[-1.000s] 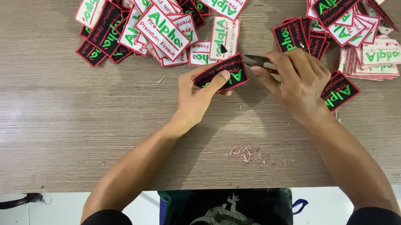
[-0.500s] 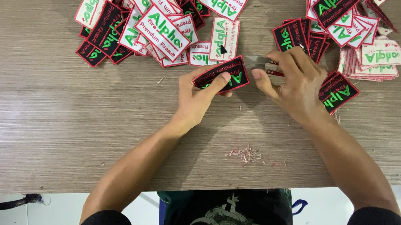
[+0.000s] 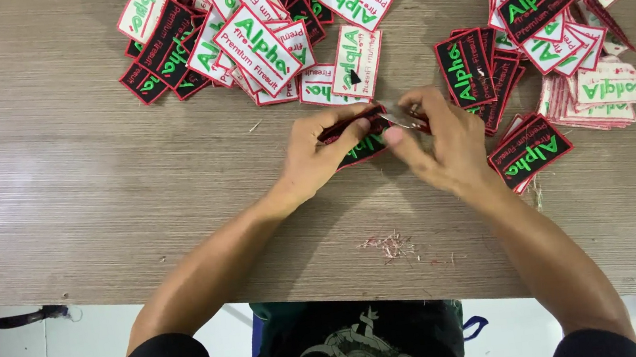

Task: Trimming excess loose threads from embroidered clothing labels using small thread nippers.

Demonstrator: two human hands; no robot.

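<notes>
The left hand (image 3: 323, 154) was curled with thumb and fingers pinching a black embroidered patch (image 3: 358, 148) with a red border, holding it against the desk (image 3: 56, 192) just in front of the person. The right hand (image 3: 442, 144) was closed around a small metal snipping tool (image 3: 400, 118), its shiny tip meeting the patch's upper edge between the two hands. Most of the patch lay hidden under the fingers, so where exactly the blades bit could not be told.

The danger, as it looked, was close work with a sharp point: the left thumb sat just beside the tool's tip, and a slip could nick it. A cut taken too deep could also sever the red border stitching instead of a loose thread and spoil the patch.

Farther out, a heap of black and white patches (image 3: 254, 34) lay beyond the left hand, and a second pile (image 3: 548, 25) spread beside the right hand, one black patch (image 3: 530, 153) touching the wrist. A sweep of that wrist could mix the piles. A scatter of thread trimmings (image 3: 389, 244) lay near the desk's front edge and could easily be brushed to the floor.
</notes>
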